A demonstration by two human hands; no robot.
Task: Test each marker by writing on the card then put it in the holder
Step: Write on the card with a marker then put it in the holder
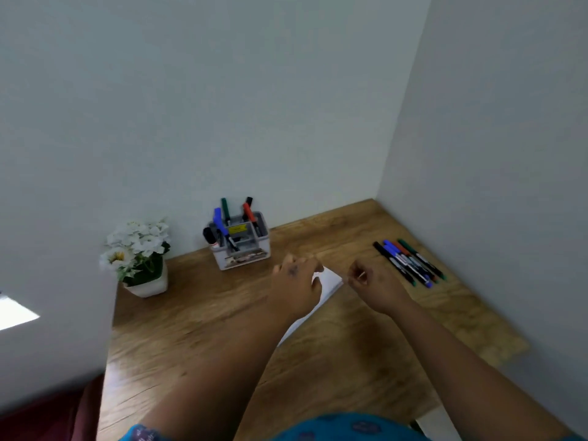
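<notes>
A white card (329, 283) lies on the wooden desk (197, 319), mostly covered by my left hand (296, 281), which rests palm-down on it with loosely bent fingers. My right hand (372, 284) hovers just right of the card's corner, fingers loosely curled, and I see no marker in it. Several loose markers (409, 262), black, blue, red and green, lie side by side at the right. The grey holder (241, 249) stands at the back by the wall with several markers upright in it. The picture is blurred around both hands.
A white pot of white flowers (140, 259) stands at the back left of the desk. Walls close the desk in behind and on the right. A white panel borders the desk on the left.
</notes>
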